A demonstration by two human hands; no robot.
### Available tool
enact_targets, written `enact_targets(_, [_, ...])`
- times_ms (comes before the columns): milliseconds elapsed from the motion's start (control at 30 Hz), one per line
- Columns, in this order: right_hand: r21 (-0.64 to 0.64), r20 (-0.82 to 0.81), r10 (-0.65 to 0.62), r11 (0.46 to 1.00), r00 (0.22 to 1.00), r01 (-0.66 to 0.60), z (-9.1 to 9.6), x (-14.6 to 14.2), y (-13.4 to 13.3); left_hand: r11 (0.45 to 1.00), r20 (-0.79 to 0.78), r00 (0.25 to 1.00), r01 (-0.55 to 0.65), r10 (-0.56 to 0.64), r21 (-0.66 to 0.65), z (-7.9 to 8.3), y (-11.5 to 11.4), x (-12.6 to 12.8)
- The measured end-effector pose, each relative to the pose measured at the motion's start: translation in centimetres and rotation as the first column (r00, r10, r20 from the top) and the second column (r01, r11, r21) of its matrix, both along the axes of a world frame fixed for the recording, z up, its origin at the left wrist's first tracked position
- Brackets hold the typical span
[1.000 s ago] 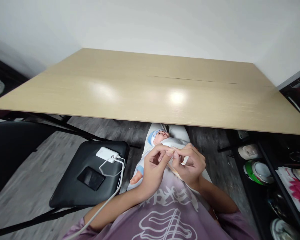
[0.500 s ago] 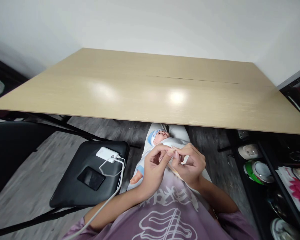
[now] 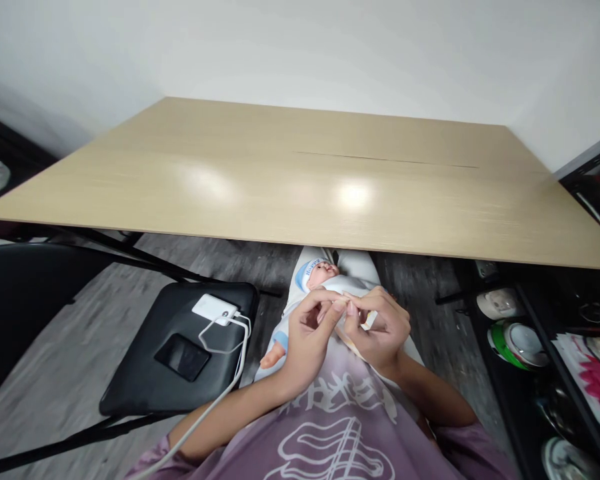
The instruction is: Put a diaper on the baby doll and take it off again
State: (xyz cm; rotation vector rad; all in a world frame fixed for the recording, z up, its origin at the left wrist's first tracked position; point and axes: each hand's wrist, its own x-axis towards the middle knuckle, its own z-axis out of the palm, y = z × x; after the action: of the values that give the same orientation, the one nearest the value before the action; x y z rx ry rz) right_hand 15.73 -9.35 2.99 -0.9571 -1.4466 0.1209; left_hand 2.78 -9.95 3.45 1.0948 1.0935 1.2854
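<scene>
A baby doll [image 3: 320, 275] in a blue cap and white clothes lies on my lap, head toward the table. My left hand [image 3: 307, 337] and my right hand [image 3: 380, 330] meet over its chest, fingertips pinched together on a small piece of the doll's white clothing [image 3: 363, 320]. What exactly sits between the fingertips is too small to name. One doll arm [image 3: 273, 352] sticks out to the left below my left wrist.
A long light wooden table [image 3: 300, 180] spans the view just ahead. On my left a black chair [image 3: 180, 353] carries a white power bank [image 3: 213, 309], its cable and a dark phone [image 3: 181, 357]. A black shelf [image 3: 545, 347] with bowls stands on my right.
</scene>
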Motion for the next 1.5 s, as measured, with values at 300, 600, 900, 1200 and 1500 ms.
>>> enact_targets(300, [-0.082, -0.053, 0.002, 0.997, 0.999, -0.006, -0.1, 0.0, -0.2, 0.998, -0.022, 1.0, 0.003, -0.001, 0.066, 0.3, 0.2, 0.3])
enact_targets(600, [-0.241, -0.236, 0.033, 0.966, 0.971, -0.092, -0.8, -0.7, -0.5, 0.98, -0.016, 0.999, -0.036, 0.04, 0.195, -0.9, 0.4, 0.4])
enact_targets(900, [-0.36, -0.273, 0.083, 0.915, 0.958, -0.182, -1.5, -0.3, 0.0, 0.985, -0.029, 0.997, -0.067, 0.072, 0.161, -1.9, 0.7, 0.4])
enact_targets(1200, [-0.74, -0.061, 0.002, 0.671, 0.998, -0.046, -4.9, 11.0, 0.2, 0.993, -0.243, 0.964, 0.116, -0.106, 0.024, -3.7, 1.8, -2.5])
enact_targets(1500, [-0.901, 0.009, 0.216, 0.426, 0.976, -0.086, -9.3, 13.4, 0.9, 0.598, -0.803, 0.368, 0.801, -0.469, 0.018, -1.6, 5.4, -0.8])
